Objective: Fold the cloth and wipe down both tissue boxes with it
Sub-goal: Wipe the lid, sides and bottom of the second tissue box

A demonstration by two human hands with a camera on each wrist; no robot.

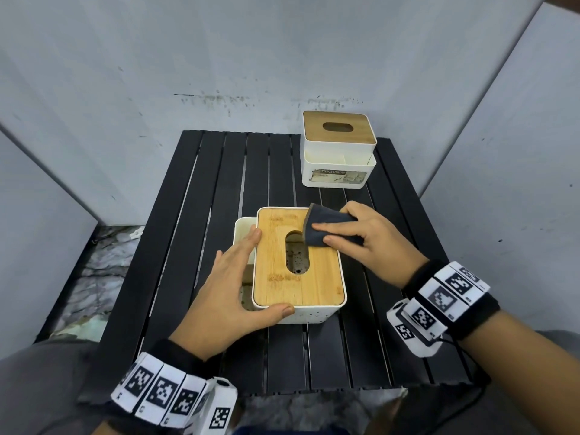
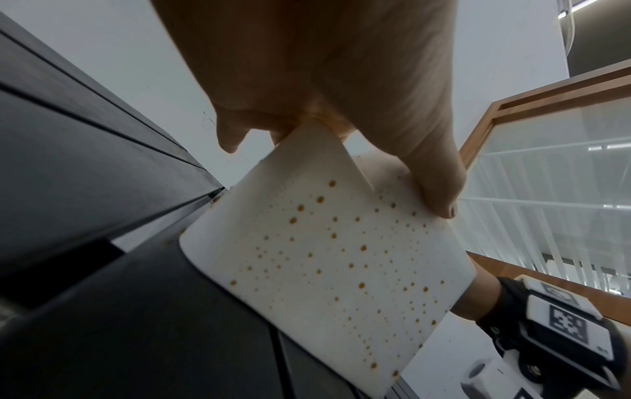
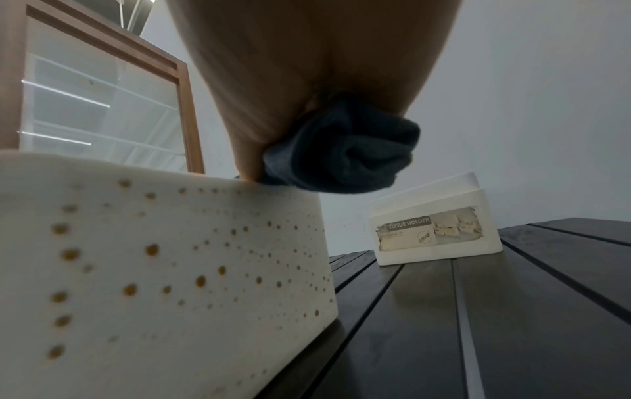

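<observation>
The near tissue box [image 1: 295,262], white with small holes and a bamboo lid, stands mid-table. My left hand [image 1: 241,277] steadies it: straight fingers lie along its left side and the thumb rests on the front corner, as the left wrist view shows on the dotted wall [image 2: 324,256]. My right hand [image 1: 332,235] pinches the folded dark blue cloth [image 1: 326,218] and presses it on the lid's far right part, beside the slot. In the right wrist view the cloth [image 3: 341,151] bunches under the palm above the box [image 3: 153,256]. The second tissue box [image 1: 339,149] stands at the far right.
The black slatted table [image 1: 204,215] has bare slats to the left of and in front of the near box. Grey wall panels close in behind and on both sides. A marbled floor [image 1: 103,277] shows past the table's left edge.
</observation>
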